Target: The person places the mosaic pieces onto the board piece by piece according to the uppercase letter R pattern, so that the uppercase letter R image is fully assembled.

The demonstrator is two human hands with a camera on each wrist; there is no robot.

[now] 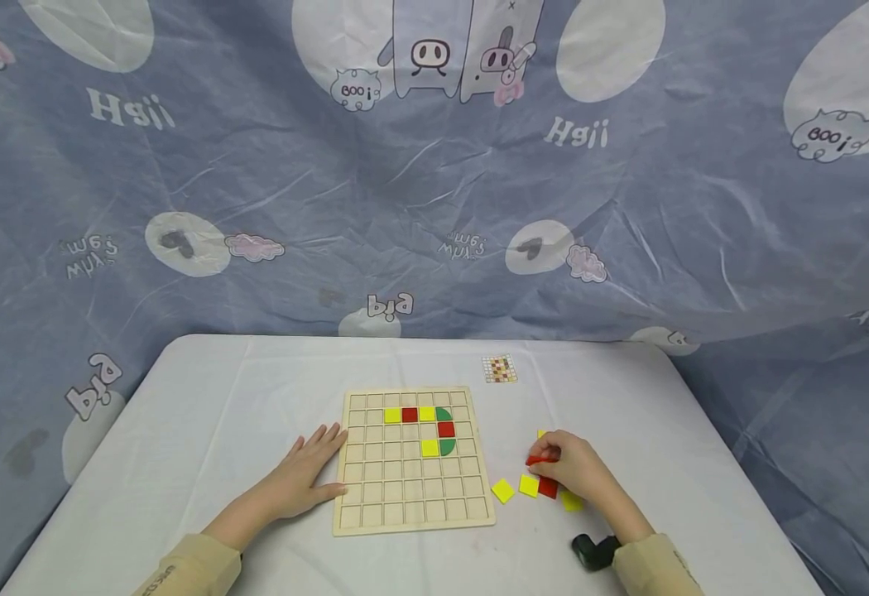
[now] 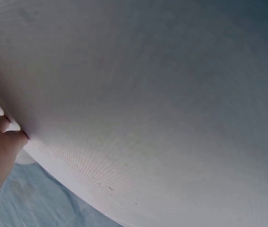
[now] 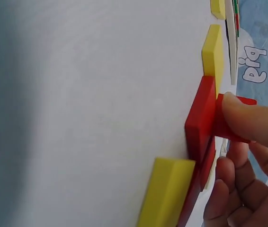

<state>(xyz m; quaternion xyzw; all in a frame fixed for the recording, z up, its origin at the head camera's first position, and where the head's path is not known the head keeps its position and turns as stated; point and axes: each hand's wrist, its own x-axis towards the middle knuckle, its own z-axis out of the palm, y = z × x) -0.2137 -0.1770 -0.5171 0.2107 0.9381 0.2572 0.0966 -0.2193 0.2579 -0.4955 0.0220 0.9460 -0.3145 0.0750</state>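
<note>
My left hand [image 1: 296, 480] rests with spread fingers on the white cloth, its fingertips and thumb touching the left edge of a wooden grid board [image 1: 382, 497]. On the board sit yellow and red square tiles and two green rounded pieces [image 1: 447, 448], forming a hooked row. To the right of the board, my right hand [image 1: 576, 472] pinches a red square tile [image 3: 220, 124] between thumb and fingers. Below that hand lie a red tile [image 1: 548, 487] and yellow tiles [image 1: 529, 485]. The right wrist view shows the held tile just beyond another red one [image 3: 201, 118].
A small printed grid card [image 1: 499, 369] lies behind the board. A dark object [image 1: 594, 552] of unclear kind sits beside the right sleeve. One yellow tile [image 1: 503, 491] lies close to the board's right edge. A patterned blue cloth [image 1: 405, 182] hangs behind the table.
</note>
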